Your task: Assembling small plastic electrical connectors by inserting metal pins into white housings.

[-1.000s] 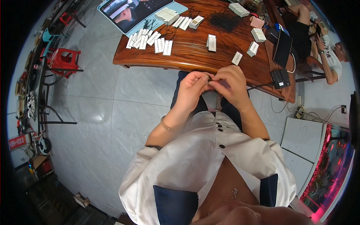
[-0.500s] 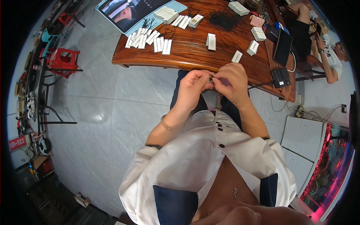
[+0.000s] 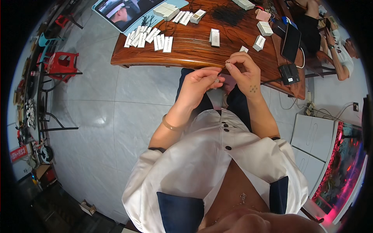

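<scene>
Over the table's front edge, my left hand is closed with its fingers curled in. Its thumb presses on something small and partly hidden. My right hand pinches with thumb and forefinger, a little farther off and to the right. Between the fingertips of both hands shows a short, thin dark cord. Just beyond the right hand a white hang tag lies on the wooden table, partly covered by the fingers. A small stack of white tags lies farther in.
More white tags fan out at the table's left, near a tablet. Behind lies a heap of black cords. Tag stacks and a black box stand right. Another person sits at the far right.
My hands have moved apart from a shared pinch. The right has risen away toward the table, now partly covering the nearest tag. The view has shifted slightly.
</scene>
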Available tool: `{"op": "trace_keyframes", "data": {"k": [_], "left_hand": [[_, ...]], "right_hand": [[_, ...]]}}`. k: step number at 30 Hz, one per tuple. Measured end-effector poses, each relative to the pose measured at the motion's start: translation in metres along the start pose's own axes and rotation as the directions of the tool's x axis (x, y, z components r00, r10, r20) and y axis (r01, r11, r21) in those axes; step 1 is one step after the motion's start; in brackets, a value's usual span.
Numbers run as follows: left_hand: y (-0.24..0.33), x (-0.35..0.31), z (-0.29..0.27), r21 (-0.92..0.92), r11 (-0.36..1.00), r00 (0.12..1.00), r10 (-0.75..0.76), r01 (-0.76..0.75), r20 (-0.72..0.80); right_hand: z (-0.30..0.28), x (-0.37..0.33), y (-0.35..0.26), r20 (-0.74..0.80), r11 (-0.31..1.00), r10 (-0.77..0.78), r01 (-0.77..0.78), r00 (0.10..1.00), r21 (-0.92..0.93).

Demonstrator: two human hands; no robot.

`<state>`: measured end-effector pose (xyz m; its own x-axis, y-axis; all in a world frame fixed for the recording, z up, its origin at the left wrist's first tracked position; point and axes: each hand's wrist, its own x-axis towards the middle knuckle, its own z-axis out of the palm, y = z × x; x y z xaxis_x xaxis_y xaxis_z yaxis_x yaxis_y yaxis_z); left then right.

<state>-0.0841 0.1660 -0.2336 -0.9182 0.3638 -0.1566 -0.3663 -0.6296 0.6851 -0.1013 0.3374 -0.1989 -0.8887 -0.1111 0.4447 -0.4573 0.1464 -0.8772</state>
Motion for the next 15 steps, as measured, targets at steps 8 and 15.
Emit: {"op": "trace_keyframes", "data": {"k": [8,15], "left_hand": [[0.0,0.002,0.002,0.261,0.964,0.997,0.065,-0.053,-0.037],[-0.002,0.004,0.0,0.259,0.964,0.996,0.074,-0.06,-0.045]], "right_hand": [[0.002,-0.006,0.011,-0.017,0.994,0.032,-0.03,0.999,0.105],[-0.008,-0.009,0.023,0.141,0.862,0.325,-0.354,0.935,0.362]]}}
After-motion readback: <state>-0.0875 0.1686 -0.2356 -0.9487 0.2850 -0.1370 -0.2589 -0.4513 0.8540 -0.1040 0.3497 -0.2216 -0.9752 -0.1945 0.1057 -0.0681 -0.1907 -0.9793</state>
